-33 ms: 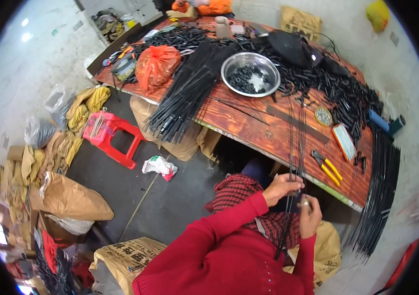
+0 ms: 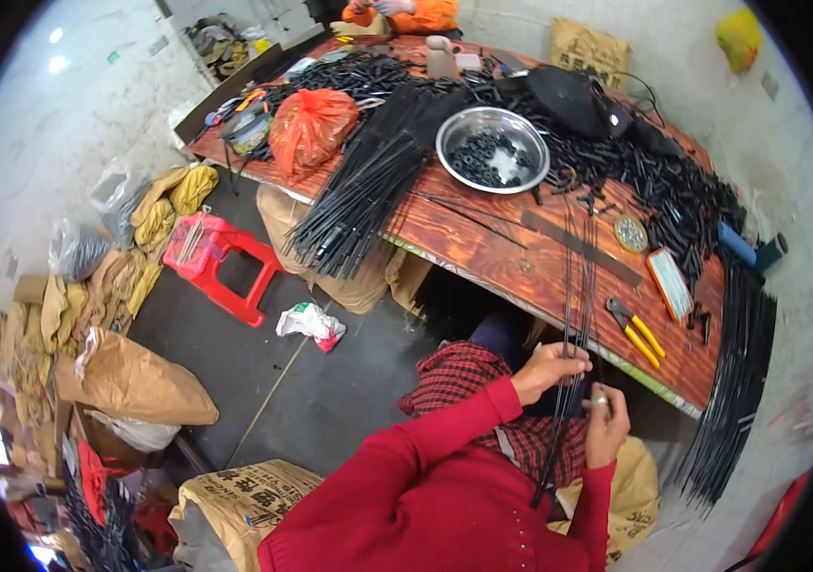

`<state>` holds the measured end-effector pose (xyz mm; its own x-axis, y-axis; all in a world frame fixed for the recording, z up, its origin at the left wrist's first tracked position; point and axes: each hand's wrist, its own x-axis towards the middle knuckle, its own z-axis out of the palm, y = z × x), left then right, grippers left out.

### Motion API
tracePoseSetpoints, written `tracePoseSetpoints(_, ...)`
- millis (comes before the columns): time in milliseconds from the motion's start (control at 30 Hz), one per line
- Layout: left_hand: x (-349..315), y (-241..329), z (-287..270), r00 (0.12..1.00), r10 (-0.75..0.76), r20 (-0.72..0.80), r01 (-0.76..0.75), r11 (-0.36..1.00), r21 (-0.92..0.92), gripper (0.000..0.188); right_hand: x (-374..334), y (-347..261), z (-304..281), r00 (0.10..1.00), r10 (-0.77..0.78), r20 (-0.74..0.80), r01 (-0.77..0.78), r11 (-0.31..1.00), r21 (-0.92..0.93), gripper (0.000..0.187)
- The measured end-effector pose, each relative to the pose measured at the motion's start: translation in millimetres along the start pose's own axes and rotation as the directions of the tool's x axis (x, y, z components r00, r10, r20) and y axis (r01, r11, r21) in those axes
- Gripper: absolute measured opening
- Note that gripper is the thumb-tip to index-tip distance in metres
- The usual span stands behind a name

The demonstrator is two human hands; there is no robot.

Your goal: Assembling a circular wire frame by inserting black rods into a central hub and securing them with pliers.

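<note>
Several long, thin black rods [image 2: 564, 419] stand upright in my left hand [image 2: 551, 372], whose fingers are closed round them. Their upper ends reach over the table's front edge and their lower ends come down over my lap. Just to the right and a little lower is my right hand [image 2: 607, 424], fingers curled in a pinch, with a ring on one finger. Whatever it pinches is too small or hidden to make out. On the wooden table [image 2: 511, 262] in front lie yellow-handled pliers [image 2: 635, 332], a white-and-orange box [image 2: 670, 283] and a round tin [image 2: 630, 234].
A steel bowl [image 2: 493, 150] holds small black rings. Bundles of black rods [image 2: 359, 200] overhang the table's left front, others [image 2: 735, 381] its right end. Black parts [image 2: 664, 176] are heaped behind. A red stool [image 2: 225, 262] stands left. Another person's orange sleeves [image 2: 435, 15] show across the table.
The whole view has shifted slightly. My right hand sits slightly lower and farther right of the rods; my left hand keeps its hold on them.
</note>
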<state>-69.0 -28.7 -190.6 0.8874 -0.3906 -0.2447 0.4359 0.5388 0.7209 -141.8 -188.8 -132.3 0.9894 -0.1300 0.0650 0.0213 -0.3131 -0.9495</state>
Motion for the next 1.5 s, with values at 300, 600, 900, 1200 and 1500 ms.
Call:
tracePoseSetpoints(300,-2,-8,9,0.997,0.064,-0.031,-0.064,0.998,-0.016,0.023,21,-69,-17,0.955,-0.19,0.23,0.235,0.954,-0.187,0.022)
tracePoseSetpoints(600,-10,0,9,0.991,0.105,-0.089,-0.1,0.993,0.058,0.026,82,-96,39,0.846,-0.307,0.437,0.487,0.777,-0.398,0.031)
tracePoseSetpoints(900,-12,4,11,0.993,0.101,-0.066,-0.097,0.993,0.06,0.012,131,-76,103,0.793,-0.412,0.448,0.6,0.655,-0.46,0.024)
tracePoseSetpoints(1200,-10,2,9,0.992,0.106,-0.074,-0.104,0.994,0.027,0.011,172,-71,172,0.785,-0.37,0.497,0.585,0.706,-0.399,0.024)
tracePoseSetpoints(1500,3,-19,-5,0.993,0.053,-0.11,-0.055,0.998,-0.012,0.02,202,-62,258,0.708,-0.55,0.443,0.699,0.635,-0.329,0.018)
